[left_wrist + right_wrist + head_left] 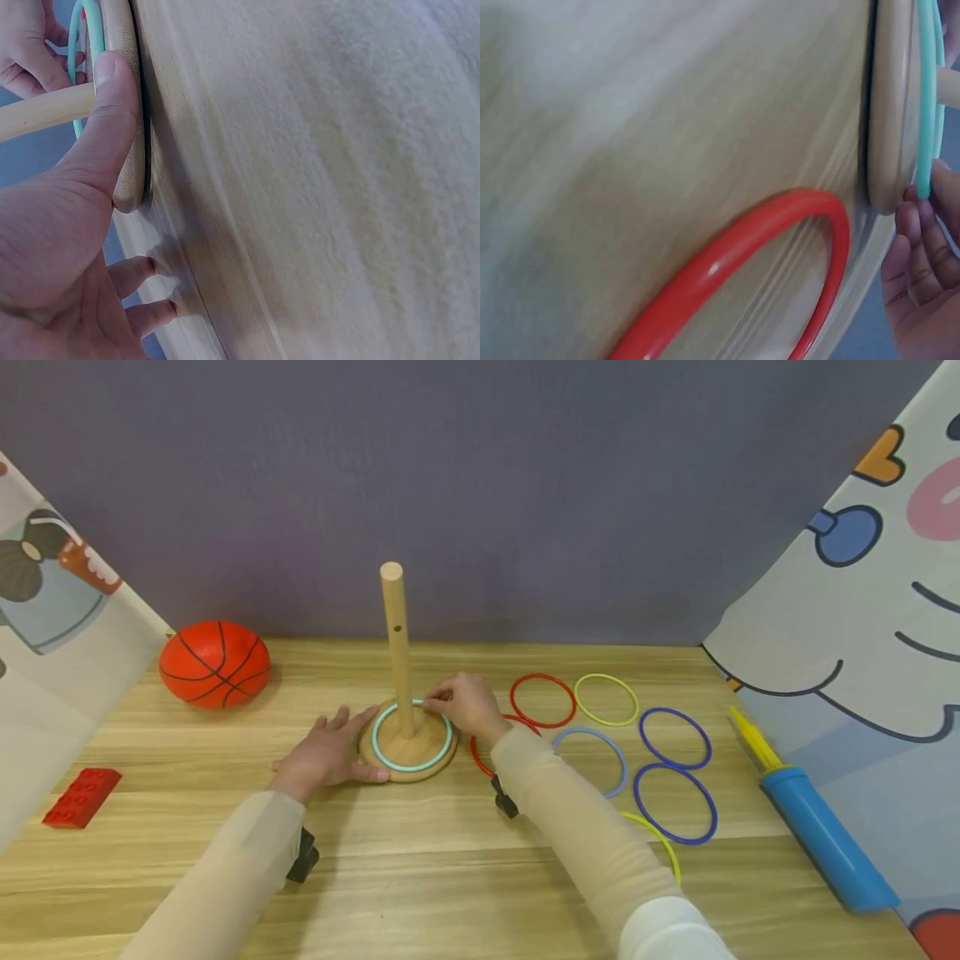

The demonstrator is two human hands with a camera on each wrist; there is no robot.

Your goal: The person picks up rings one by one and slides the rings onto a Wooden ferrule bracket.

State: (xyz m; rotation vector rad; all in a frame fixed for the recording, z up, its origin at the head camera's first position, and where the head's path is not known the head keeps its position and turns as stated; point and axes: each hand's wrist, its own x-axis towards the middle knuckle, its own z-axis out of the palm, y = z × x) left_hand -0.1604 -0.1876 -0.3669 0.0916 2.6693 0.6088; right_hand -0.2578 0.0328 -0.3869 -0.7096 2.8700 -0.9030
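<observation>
A round wooden base [427, 745] carries an upright wooden post [397, 643]. Around the foot of the post, close over the base, is a turquoise ring [408, 769]. My right hand [468, 702] pinches the ring's back right side between thumb and fingers; the right wrist view shows this grip on the ring [927, 97] from the side. My left hand [318, 760] spreads around the left of the base. Its thumb [112, 112] lies straight against the base's rim, while other fingertips touch the table.
Right of the base lie red rings [543, 726], yellow rings [671, 852], a light blue ring [624, 768] and dark blue rings [690, 842]. A blue pump [828, 839] is at far right. Left are a red ball [215, 665] and a red toy brick [82, 797]. A grey panel [480, 502] stands behind.
</observation>
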